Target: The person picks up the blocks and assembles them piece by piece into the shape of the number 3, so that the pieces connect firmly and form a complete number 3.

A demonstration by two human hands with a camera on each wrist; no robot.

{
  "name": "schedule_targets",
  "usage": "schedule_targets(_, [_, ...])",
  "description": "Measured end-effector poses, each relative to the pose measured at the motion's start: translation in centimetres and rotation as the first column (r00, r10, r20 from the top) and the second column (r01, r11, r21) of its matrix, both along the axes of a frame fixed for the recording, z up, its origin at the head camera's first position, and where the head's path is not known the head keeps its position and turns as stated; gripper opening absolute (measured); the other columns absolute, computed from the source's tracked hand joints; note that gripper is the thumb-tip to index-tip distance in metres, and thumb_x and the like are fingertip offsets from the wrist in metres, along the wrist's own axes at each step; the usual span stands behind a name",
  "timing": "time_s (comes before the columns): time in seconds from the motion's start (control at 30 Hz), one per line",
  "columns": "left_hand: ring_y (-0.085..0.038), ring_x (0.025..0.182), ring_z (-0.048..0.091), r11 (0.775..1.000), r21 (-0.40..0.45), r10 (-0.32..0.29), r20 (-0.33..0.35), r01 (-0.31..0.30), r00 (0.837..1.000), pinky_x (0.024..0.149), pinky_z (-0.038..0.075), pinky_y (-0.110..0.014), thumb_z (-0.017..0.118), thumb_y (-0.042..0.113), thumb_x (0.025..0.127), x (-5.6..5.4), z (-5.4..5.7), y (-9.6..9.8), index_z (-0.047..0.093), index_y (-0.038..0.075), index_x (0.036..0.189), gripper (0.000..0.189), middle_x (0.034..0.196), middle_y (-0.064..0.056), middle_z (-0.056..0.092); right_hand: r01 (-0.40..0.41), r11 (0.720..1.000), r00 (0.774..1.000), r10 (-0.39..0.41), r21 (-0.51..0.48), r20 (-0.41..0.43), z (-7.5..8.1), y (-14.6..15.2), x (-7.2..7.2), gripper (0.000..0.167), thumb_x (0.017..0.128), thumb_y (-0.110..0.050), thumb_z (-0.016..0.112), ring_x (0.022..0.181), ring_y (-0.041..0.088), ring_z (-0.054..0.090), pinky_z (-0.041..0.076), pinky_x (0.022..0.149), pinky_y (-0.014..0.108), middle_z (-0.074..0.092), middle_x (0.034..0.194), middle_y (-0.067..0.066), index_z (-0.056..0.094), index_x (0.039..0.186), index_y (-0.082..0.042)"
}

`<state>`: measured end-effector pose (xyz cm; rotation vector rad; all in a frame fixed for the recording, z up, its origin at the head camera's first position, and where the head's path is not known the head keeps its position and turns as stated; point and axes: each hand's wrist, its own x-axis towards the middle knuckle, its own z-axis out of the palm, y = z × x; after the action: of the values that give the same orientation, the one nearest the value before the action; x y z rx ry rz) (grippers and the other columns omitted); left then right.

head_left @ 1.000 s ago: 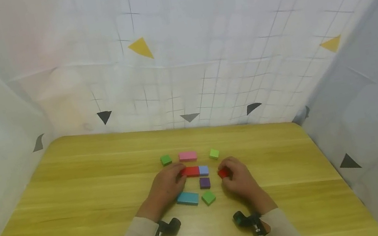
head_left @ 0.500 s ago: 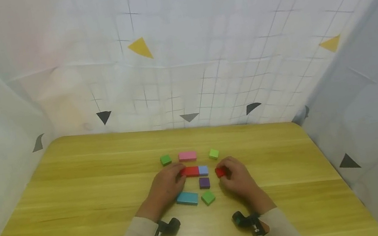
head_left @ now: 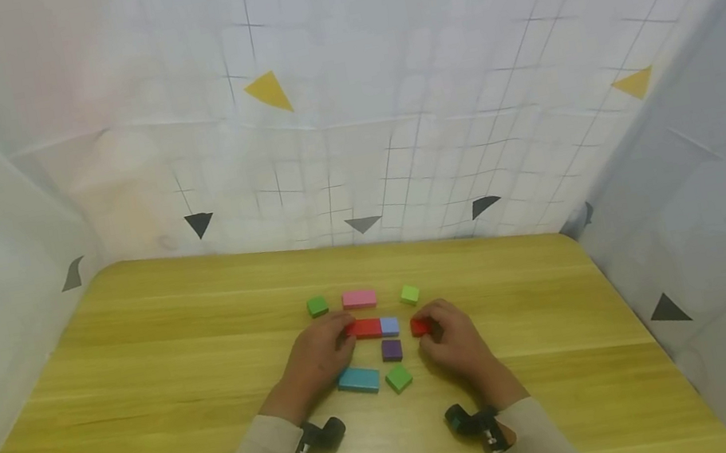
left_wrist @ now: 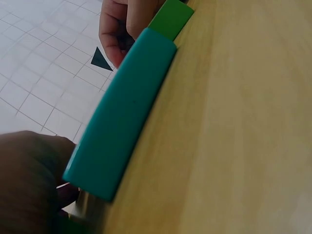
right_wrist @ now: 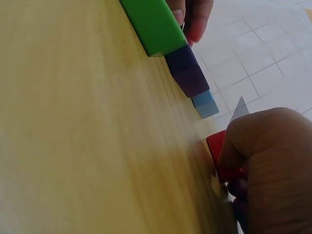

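My left hand [head_left: 316, 356] grips the left end of a long red block [head_left: 367, 328] on the table. A small periwinkle-blue block [head_left: 389, 326] butts against that block's right end. To the right of them, my right hand [head_left: 454, 336] pinches a small red block [head_left: 419, 327] between thumb and fingers, with a short gap between it and the blue one. In the right wrist view the small red block [right_wrist: 222, 155] is low over or on the wood, partly hidden by the thumb. The left fingertips are hidden in the left wrist view.
Nearer me lie a purple block [head_left: 391, 350], a light-blue long block [head_left: 359, 380] and a green block [head_left: 399, 378]. Farther back are a dark green block [head_left: 317, 306], a pink block [head_left: 359, 299] and a lime block [head_left: 410, 294]. White sheets surround the wooden table [head_left: 170, 333].
My right hand has shifted the small red block slightly left and away from me, closer to the blue block. My left hand stays on the long red block.
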<state>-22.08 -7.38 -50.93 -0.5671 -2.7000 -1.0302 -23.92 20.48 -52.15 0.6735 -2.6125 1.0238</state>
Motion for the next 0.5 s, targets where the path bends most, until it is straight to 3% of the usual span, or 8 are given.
schedule_targets(0.5, [-0.019, 0.125, 0.059, 1.000, -0.008, 0.017, 0.009, -0.017, 1.000, 0.105, 0.049, -0.037, 0.069, 0.019, 0.093, 0.11, -0.10, -0.01, 0.069, 0.011, 0.125, 0.033, 0.131, -0.002, 0.066, 0.035, 0.999, 0.999, -0.035, -0.010, -0.002, -0.22, -0.21, -0.19, 0.030, 0.079, -0.004, 0.072, 0.104, 0.020, 0.063, 0.054, 0.094, 0.042, 0.066, 0.108, 0.001, 0.072, 0.108, -0.009])
